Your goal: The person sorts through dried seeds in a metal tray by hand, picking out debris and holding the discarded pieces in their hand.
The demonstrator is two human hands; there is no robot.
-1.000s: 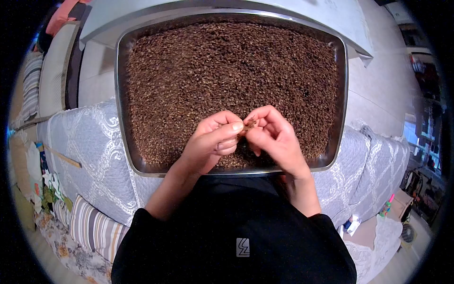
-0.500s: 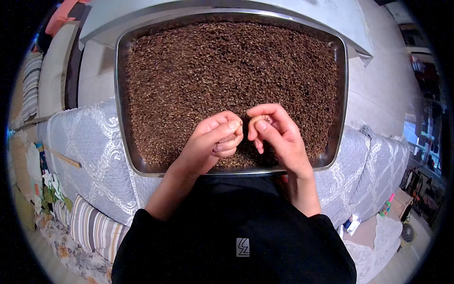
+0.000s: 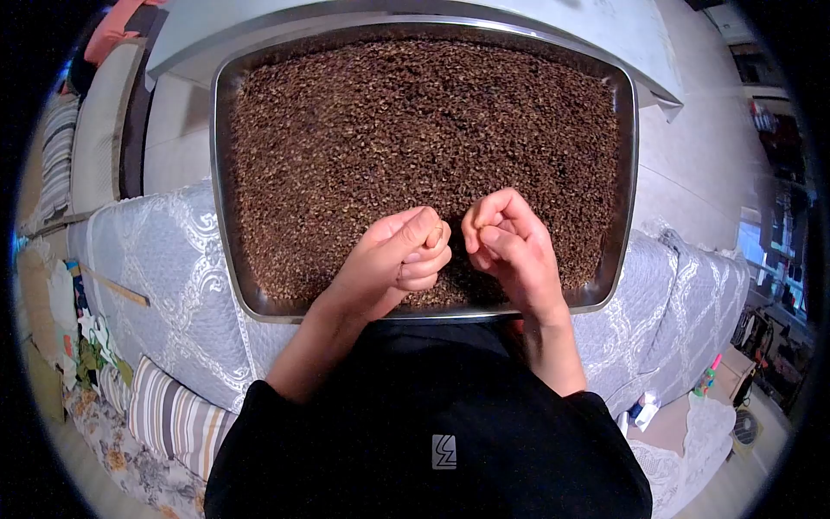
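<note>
A large metal tray point(image 3: 629, 199) is filled with small dry brown bits, like husks or seeds point(image 3: 415, 121). Over the near part of the tray, my left hand point(image 3: 393, 255) is closed, thumb pressed against the curled fingers. Something small and pale may be at its fingertips, too small to name. Just to the right, my right hand point(image 3: 519, 251) is closed in a pinch, thumb against the index finger. Whatever it pinches, if anything, is hidden. A narrow gap separates the two hands.
The tray's near rim lies close to my black shirt point(image 3: 432, 389). A grey-white patterned cover point(image 3: 164, 285) spreads on both sides, with a striped cushion point(image 3: 177, 415) at the lower left. Beyond the tray stands a white table point(image 3: 596, 39).
My right hand has drawn slightly away to the right, and its fingers have closed more tightly. My left hand has turned a little, with its thumb shifted.
</note>
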